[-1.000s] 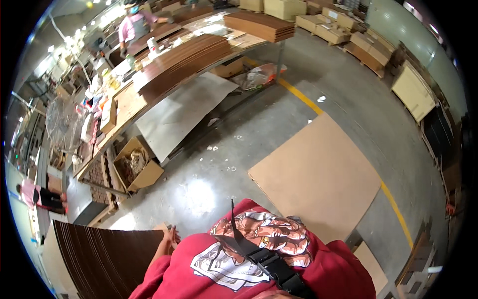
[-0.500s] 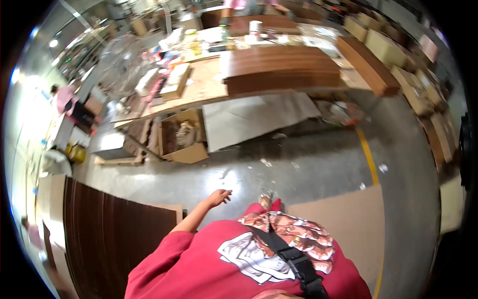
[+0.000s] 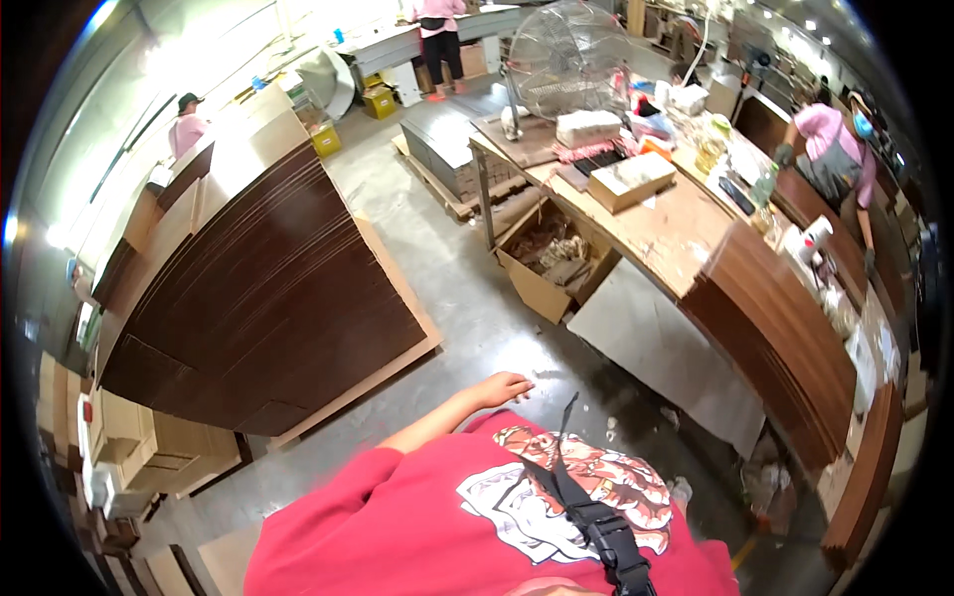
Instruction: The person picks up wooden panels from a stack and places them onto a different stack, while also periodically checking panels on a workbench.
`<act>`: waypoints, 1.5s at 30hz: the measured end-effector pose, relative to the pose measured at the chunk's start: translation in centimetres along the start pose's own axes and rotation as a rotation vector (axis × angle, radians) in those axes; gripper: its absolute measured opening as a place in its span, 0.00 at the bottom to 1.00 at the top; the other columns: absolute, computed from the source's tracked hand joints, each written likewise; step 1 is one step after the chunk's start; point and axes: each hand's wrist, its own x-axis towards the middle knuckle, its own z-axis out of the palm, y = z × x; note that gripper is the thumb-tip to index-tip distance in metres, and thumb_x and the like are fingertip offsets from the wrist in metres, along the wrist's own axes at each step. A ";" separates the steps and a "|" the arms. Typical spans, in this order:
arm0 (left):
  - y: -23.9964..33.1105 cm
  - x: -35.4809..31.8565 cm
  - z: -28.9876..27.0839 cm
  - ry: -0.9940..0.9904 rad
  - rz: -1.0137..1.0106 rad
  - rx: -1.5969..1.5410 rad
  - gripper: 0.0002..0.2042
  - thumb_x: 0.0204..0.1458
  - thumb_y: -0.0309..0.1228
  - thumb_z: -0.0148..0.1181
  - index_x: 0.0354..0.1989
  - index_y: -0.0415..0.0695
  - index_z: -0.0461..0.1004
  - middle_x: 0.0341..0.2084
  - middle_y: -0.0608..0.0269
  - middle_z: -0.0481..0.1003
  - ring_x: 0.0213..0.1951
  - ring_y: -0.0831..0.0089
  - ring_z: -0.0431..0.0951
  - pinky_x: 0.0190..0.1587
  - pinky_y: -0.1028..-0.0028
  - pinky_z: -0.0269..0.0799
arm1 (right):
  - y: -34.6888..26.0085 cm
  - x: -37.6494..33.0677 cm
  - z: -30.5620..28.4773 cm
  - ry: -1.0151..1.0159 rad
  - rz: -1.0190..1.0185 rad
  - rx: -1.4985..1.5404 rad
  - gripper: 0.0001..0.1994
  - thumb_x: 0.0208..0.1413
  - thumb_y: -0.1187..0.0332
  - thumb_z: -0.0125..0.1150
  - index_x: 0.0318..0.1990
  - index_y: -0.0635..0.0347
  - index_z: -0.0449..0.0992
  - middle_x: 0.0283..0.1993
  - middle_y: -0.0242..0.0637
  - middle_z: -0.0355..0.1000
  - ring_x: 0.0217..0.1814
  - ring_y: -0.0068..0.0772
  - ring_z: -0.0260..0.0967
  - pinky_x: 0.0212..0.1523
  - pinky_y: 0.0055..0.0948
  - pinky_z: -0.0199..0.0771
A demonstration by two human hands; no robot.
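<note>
My left hand hangs in front of my red shirt, over the grey floor. Its fingers are loosely bent and no object shows in them. My right hand is out of the picture. Left of my arm rises a large stack of dark brown panels on a base board. On the right, a wooden workbench carries a stack of reddish-brown boards. Neither stack is touched by my hand.
Under the bench sit an open cardboard box of scraps and a leaning grey sheet. Beyond stand a large fan and a pallet of grey panels. A gloved co-worker stands behind the bench; others are farther off.
My view has swung to the left: the workbench has shifted to the right side, and the dark panel stack shows much more fully. My left hand still hangs in front of me.
</note>
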 end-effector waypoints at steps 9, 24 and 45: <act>1.5 -2.0 -11.1 0.108 -0.241 0.064 0.18 0.59 0.42 0.47 0.44 0.40 0.75 0.33 0.63 0.77 0.30 0.76 0.73 0.36 0.75 0.70 | -0.7 -9.5 26.9 -0.600 -0.063 -0.343 0.12 0.54 0.58 0.51 0.42 0.52 0.71 0.32 0.38 0.72 0.18 0.30 0.64 0.13 0.29 0.63; 8.9 17.3 -4.9 -0.311 0.234 0.256 0.14 0.58 0.30 0.49 0.50 0.39 0.71 0.39 0.63 0.76 0.43 0.77 0.73 0.45 0.76 0.67 | 9.8 -14.0 0.7 0.191 0.118 0.292 0.15 0.58 0.54 0.45 0.44 0.50 0.69 0.40 0.40 0.73 0.23 0.29 0.68 0.14 0.27 0.65; 28.2 39.6 17.0 0.422 0.180 0.953 0.31 0.58 0.54 0.37 0.37 0.30 0.70 0.33 0.34 0.73 0.38 0.41 0.73 0.41 0.53 0.67 | -39.4 -3.9 -29.8 0.827 -0.855 -0.369 0.24 0.56 0.55 0.52 0.51 0.67 0.68 0.50 0.54 0.69 0.54 0.49 0.65 0.56 0.37 0.62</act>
